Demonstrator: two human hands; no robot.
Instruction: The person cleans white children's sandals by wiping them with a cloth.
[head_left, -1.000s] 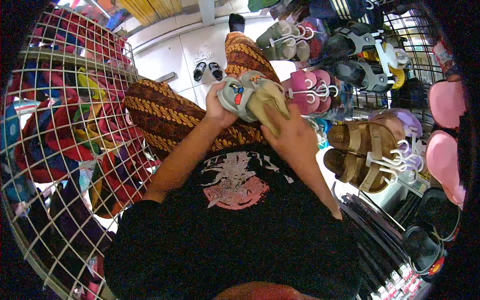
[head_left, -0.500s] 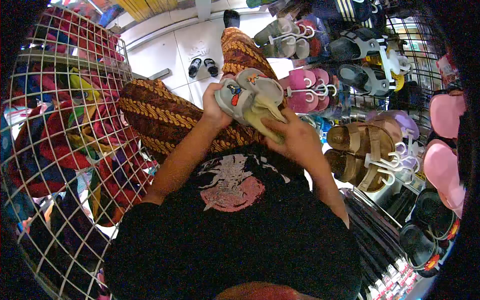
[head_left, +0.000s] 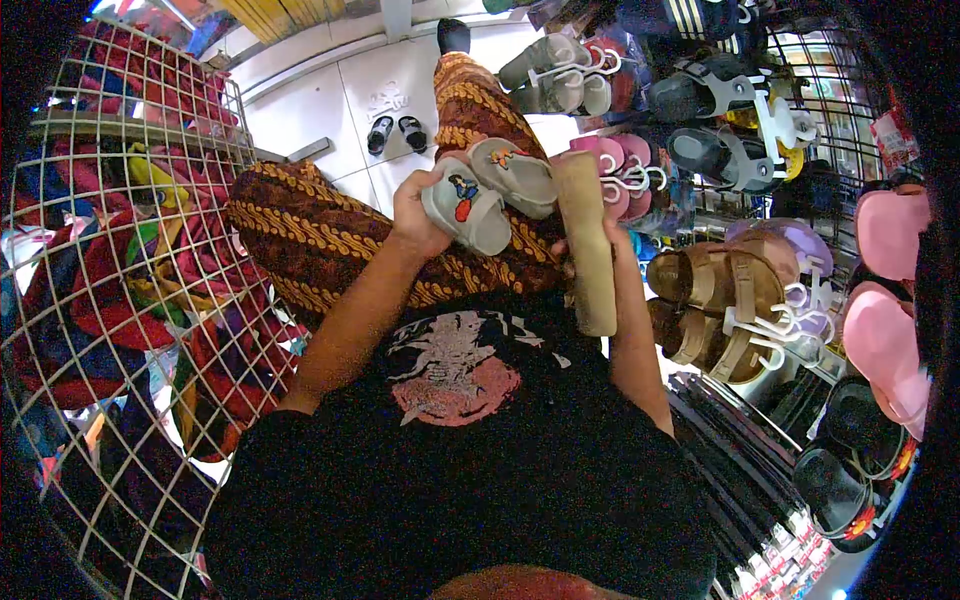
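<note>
My left hand [head_left: 418, 218] grips a pair of small grey sandals [head_left: 486, 232] by their edge, over my lap. Both have coloured cartoon figures on top; they lie side by side, slightly fanned. To their right, my right hand [head_left: 622, 252] is closed around a long, pale yellow folded cloth [head_left: 585, 240], held roughly upright and apart from the sandals. Part of that hand is hidden behind the cloth. Patterned brown trousers [head_left: 325, 225] cover my legs beneath both hands.
A wire mesh basket [head_left: 130, 125] of colourful fabric stands close on the left. Sandals on white hangers, including a brown pair [head_left: 712, 275] and a pink one [head_left: 888, 330], line the right side. Small dark sandals [head_left: 396, 134] rest on the tiled floor [head_left: 300, 105].
My right hand has drawn the cloth off the sandals to the right, and the cloth has straightened into a long strip. The sandals stay in my left hand, their faces now less covered.
</note>
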